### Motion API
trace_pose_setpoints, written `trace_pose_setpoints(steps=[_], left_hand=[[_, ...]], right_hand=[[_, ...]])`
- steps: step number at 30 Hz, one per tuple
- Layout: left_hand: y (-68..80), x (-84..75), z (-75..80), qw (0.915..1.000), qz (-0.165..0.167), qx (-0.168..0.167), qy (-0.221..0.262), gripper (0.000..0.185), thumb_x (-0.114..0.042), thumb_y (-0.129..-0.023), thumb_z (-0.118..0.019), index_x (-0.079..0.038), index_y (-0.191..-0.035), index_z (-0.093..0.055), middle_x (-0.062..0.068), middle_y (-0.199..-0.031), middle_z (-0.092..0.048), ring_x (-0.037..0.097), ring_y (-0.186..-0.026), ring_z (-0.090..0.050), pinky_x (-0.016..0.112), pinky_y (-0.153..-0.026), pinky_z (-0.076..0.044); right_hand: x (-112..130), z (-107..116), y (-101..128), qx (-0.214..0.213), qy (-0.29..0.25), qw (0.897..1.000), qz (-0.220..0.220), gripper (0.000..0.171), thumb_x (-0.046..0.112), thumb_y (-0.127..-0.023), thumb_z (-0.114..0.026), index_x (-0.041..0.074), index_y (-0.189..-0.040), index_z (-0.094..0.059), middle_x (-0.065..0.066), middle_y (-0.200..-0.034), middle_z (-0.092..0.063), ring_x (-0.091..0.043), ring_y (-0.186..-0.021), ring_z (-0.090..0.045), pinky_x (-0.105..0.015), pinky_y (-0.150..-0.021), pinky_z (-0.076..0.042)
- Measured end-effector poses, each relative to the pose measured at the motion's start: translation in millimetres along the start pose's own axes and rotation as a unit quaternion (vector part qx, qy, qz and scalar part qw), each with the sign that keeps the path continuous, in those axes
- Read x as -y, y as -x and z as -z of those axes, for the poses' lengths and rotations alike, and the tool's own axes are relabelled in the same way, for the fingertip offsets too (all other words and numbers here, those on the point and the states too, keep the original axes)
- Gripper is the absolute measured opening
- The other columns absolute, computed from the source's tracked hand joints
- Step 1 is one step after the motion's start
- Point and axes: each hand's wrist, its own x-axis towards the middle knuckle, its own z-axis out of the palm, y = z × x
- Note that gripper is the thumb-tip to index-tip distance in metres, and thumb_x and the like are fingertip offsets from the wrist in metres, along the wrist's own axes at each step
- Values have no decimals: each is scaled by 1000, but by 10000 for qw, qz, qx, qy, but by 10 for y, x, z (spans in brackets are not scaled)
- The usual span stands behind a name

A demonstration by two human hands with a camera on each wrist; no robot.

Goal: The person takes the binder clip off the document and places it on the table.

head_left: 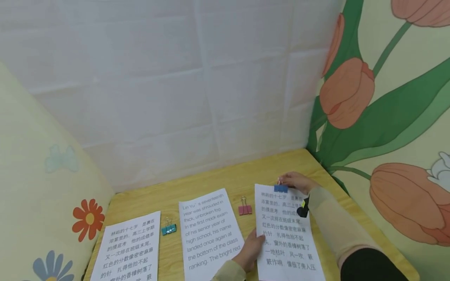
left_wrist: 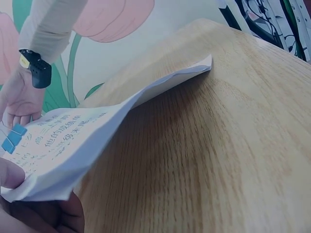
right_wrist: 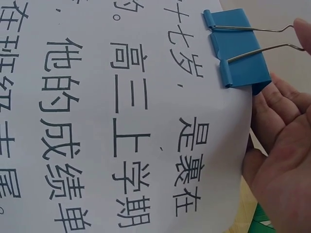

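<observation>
A sheet of Chinese text (head_left: 288,238) lies at the right of the wooden table (head_left: 225,177). A blue binder clip (head_left: 281,188) sits on its top edge. My right hand (head_left: 286,182) pinches the clip's wire handles, and its other fingers lie under the paper's corner. In the right wrist view the clip (right_wrist: 238,48) bites the sheet (right_wrist: 121,121) and my right hand (right_wrist: 297,53) is at the wires' ends. My left hand (head_left: 258,241) pinches the sheet's left edge. In the left wrist view its thumb (left_wrist: 8,174) lies on the lifted sheet (left_wrist: 97,131), with the clip (left_wrist: 12,137) at the left.
A sheet of English text (head_left: 209,234) lies in the middle and another Chinese sheet (head_left: 128,249) at the left. A pink binder clip (head_left: 245,209) and a teal one (head_left: 168,229) sit between the sheets. Fabric walls enclose the table behind and on both sides.
</observation>
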Motion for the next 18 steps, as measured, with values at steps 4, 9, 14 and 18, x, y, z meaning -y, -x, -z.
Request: trace_pose_setpoints(steps=[4, 9, 14, 18], left_hand=[[12, 3, 17, 9999, -39, 91, 51, 53, -16, -107, -44, 0, -157, -33, 3, -107, -69, 20, -92, -70, 38, -89, -56], [18, 0, 42, 9998, 55, 154, 103, 51, -16, -107, -42, -2, -156, -36, 6, -104, -70, 21, -88, -71, 35, -82, -58], [37, -9, 52, 9999, 60, 135, 59, 50, -15, -107, -43, -2, -155, -38, 7, -103, -70, 22, -87, -71, 35, -80, -58], [36, -5, 63, 9997, 147, 162, 127, 51, -17, -107, -43, -5, -156, -37, 8, -106, -70, 22, -89, -72, 35, -80, -59]], right_hand=[[19, -16, 11, -7, -54, 9999, -97, 43, 18, -109, -53, -19, -132, -53, -15, -117, -69, -21, -107, -65, -37, -99, -50], [13, -17, 16, -15, -44, 10000, -80, 42, 19, -109, -53, -17, -131, -54, -18, -120, -68, -22, -108, -65, -38, -99, -50], [-17, -21, 6, -137, -86, 9997, -156, 43, 21, -108, -56, -15, -132, -55, -18, -122, -68, -22, -108, -65, -39, -100, -50], [-37, -29, -7, -215, -123, 9995, -188, 48, 22, -108, -57, -16, -136, -51, -17, -122, -68, -22, -110, -65, -41, -103, -49]])
